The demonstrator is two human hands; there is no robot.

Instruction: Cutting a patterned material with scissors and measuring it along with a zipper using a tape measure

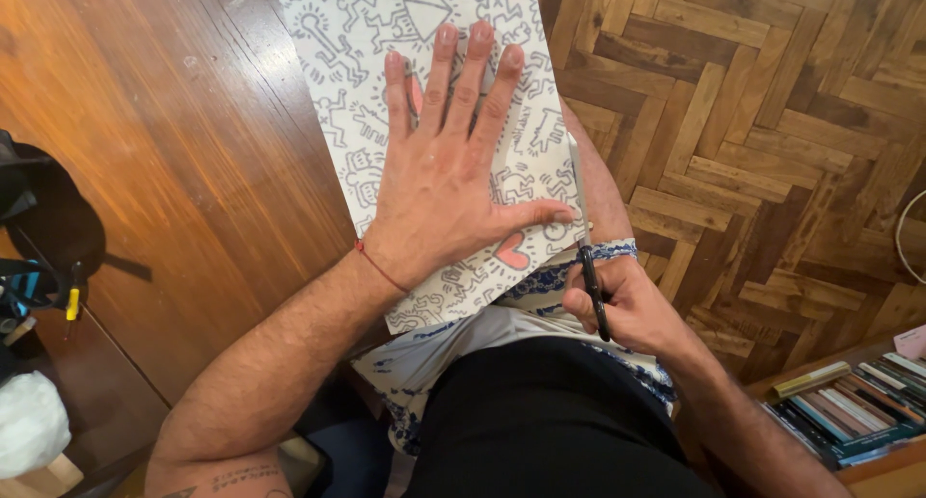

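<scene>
A sheet of white wrapping paper (367,64) printed with black outline figures and a red heart lies over the edge of a brown wooden table (174,122). My left hand (449,161) presses flat on the paper, fingers spread, with a thin red cord at the wrist. My right hand (627,305) is closed on the black handles of a pair of scissors (585,238). Their blades point up along the paper's right edge, just right of my left thumb. The paper's lower end hangs over my lap.
A black bag with straps (43,228) and a white bundle (29,421) sit at the table's left. Herringbone wood floor (772,122) spreads to the right. A row of books (854,402) stands at the lower right. A white cable (907,233) loops at the right edge.
</scene>
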